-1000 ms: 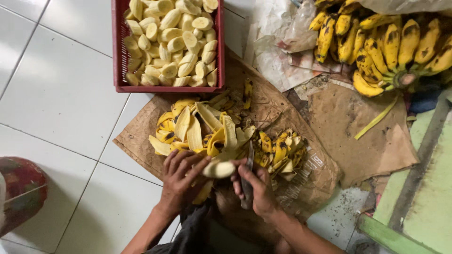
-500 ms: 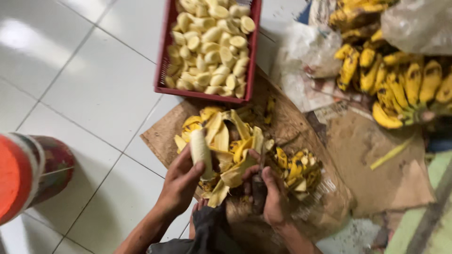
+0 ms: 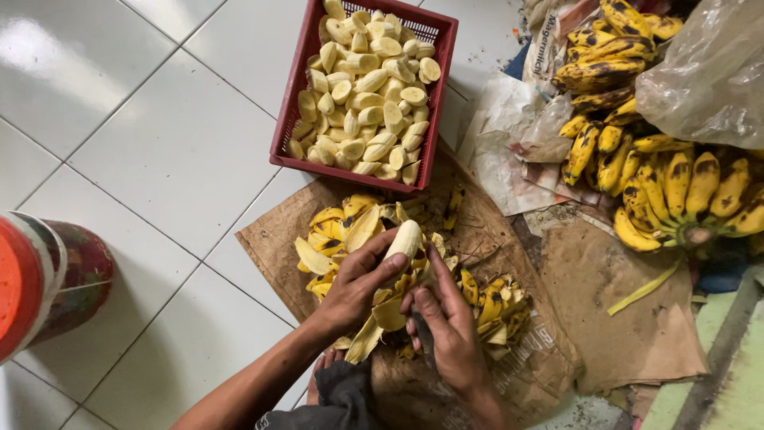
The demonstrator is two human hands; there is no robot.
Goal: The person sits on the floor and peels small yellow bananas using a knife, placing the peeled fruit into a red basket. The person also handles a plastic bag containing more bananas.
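My left hand (image 3: 356, 280) grips a pale peeled banana (image 3: 403, 238), its tip pointing up and away from me. My right hand (image 3: 447, 326) sits just to the right of it, fingers touching the fruit's lower end and closed around a dark knife handle (image 3: 422, 338) and a strip of yellow peel (image 3: 391, 312). Both hands hover over a heap of banana peels (image 3: 350, 231) on brown paper (image 3: 267, 235). Beyond them a red plastic crate (image 3: 438, 87) holds several peeled bananas (image 3: 366, 87).
Bunches of spotted yellow unpeeled bananas (image 3: 668, 191) lie at the right, partly under a clear plastic bag (image 3: 708, 72). More peels (image 3: 497, 306) lie right of my hands. A red-lidded round container (image 3: 44, 279) stands on the white tiled floor (image 3: 143, 135) at the left.
The peeled banana has moved from lying sideways in my left hand to standing upright, free of its peel. The view has shifted, bringing the crate more to the centre.
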